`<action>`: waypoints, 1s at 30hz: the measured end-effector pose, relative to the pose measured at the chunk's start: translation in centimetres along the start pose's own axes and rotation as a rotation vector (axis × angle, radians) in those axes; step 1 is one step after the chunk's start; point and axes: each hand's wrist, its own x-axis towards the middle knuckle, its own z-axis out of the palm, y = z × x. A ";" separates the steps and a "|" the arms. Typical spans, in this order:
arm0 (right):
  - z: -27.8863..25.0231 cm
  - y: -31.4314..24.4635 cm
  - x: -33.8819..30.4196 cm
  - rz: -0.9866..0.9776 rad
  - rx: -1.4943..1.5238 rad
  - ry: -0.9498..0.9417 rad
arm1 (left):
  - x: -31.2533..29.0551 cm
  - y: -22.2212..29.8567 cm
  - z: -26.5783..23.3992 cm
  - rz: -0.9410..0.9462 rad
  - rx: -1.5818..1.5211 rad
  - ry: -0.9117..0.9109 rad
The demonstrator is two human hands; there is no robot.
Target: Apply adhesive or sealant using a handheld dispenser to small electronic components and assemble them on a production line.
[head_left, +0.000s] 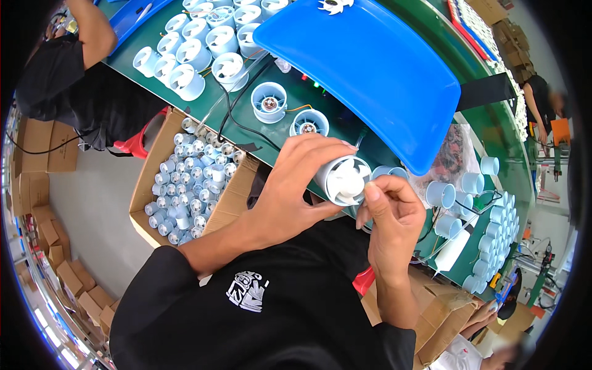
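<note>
My left hand is wrapped around a light blue cylindrical fan housing, its open end tilted toward me. Inside it sits a white fan wheel with curved blades. At the right side of the rim, my right hand is closed in a pinch, the thumb tip touching the edge; what lies between its fingers, if anything, is too small to make out. Just beyond my left hand stand a housing with a bare motor and another motor housing on the green table.
A blue tray lies across the table ahead. Finished-looking fan units crowd the far left; empty blue cups stand at right. A cardboard box of small motor parts is at left. A co-worker's arm shows at upper left.
</note>
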 end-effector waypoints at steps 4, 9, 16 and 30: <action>0.4 -0.2 0.1 0.111 -0.071 -0.009 | -0.3 0.0 0.0 -0.008 0.028 0.008; 0.6 -0.9 0.6 -0.035 -0.237 0.063 | -0.6 -0.1 0.1 -0.024 0.012 0.044; 0.6 -1.9 1.5 -0.466 -1.025 -0.318 | -0.5 -0.2 -0.5 -0.024 0.081 0.002; 0.7 -2.4 0.8 -0.943 -0.760 -0.167 | -0.8 0.4 -3.2 -0.110 0.117 0.163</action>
